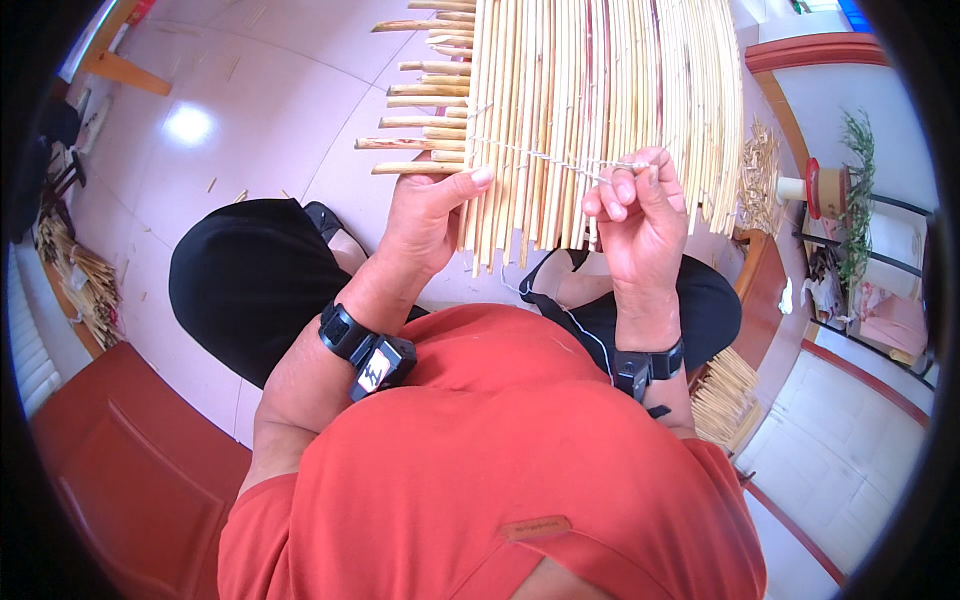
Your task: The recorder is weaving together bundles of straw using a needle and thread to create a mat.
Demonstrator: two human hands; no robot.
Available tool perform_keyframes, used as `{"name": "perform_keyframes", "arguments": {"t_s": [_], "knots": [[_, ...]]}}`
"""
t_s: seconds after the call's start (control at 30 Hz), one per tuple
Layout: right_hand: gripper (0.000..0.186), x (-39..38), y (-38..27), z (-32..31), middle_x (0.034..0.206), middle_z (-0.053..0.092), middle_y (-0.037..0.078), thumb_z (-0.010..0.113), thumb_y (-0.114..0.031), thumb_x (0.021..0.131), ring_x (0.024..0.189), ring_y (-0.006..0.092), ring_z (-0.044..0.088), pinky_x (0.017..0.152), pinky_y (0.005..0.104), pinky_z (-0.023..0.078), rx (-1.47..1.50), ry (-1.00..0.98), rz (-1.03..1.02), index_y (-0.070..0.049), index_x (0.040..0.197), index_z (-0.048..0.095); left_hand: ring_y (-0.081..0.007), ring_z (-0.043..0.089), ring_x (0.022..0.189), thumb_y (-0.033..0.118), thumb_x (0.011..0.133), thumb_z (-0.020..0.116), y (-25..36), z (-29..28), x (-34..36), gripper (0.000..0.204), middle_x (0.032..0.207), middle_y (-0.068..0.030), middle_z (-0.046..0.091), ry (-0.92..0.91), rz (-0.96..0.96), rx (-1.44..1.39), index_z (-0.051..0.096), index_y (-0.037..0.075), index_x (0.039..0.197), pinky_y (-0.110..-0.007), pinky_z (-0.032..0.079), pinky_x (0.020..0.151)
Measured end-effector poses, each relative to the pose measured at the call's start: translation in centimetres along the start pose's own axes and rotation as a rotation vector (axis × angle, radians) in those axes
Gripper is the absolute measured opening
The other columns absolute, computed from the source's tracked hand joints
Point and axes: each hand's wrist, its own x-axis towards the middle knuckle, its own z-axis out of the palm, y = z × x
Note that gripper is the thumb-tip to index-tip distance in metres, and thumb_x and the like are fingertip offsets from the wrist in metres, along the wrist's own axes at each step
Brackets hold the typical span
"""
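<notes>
A mat of long pale straw-coloured sticks (560, 80) fills the upper middle of the head view, with short thicker rods (420, 90) jutting from its left edge. My left hand (430, 210) grips its lower left corner, thumb on top and most fingers hidden behind. White string (540, 155) runs across the sticks, and a length hangs down toward my lap. My right hand (635, 200) has its fingers curled and pinched on this string at the lower right part of the mat.
Stick bundles lie at the left (75, 280), right (760, 180) and lower right (720, 400). A red wooden panel (130, 450) is lower left, a wooden spool (825, 190) and greenery (858, 180) at right. Tiled floor (250, 100) shows behind my bent legs.
</notes>
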Motion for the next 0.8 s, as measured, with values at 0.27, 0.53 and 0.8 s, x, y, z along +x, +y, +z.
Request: {"name": "perform_keyframes", "arguments": {"t_s": [0.27,0.53,0.8], "knots": [[0.018,-1.7,-0.6,2.9,0.081,0.064,0.011,0.059,-0.023,0.091,0.078,0.0225,0.065,0.074,0.0379,0.054,-0.110,-0.158,-0.010,-0.006,0.091,0.051,-0.0147,0.061,0.095,-0.003,0.082,0.062,5.7,2.3,-3.3,0.041,0.109,-0.0106,0.061,-0.011,0.303,0.361,0.050,-0.004,0.121,-0.027,0.051,0.082],[0.013,-1.3,-2.8,6.9,0.082,0.064,0.001,0.060,-0.016,0.089,0.096,0.0215,0.062,0.101,0.0493,0.041,0.197,-0.350,-0.265,-0.011,0.090,0.048,-0.0089,0.060,0.069,0.000,0.080,0.066,10.1,6.3,-7.7,0.023,0.087,-0.0063,0.066,0.034,0.742,0.958,0.062,-0.006,0.102,-0.024,0.050,0.059],[0.004,-3.3,-3.7,10.3,0.070,0.060,0.003,0.057,-0.004,0.088,0.055,0.0074,0.052,0.052,0.0209,0.045,-0.342,-0.369,-0.278,-0.004,0.091,0.054,-0.0060,0.058,0.067,0.002,0.078,0.068,9.9,8.4,-8.0,0.023,0.081,-0.0035,0.064,0.068,0.689,1.110,0.064,-0.003,0.100,-0.022,0.049,0.061]]}}
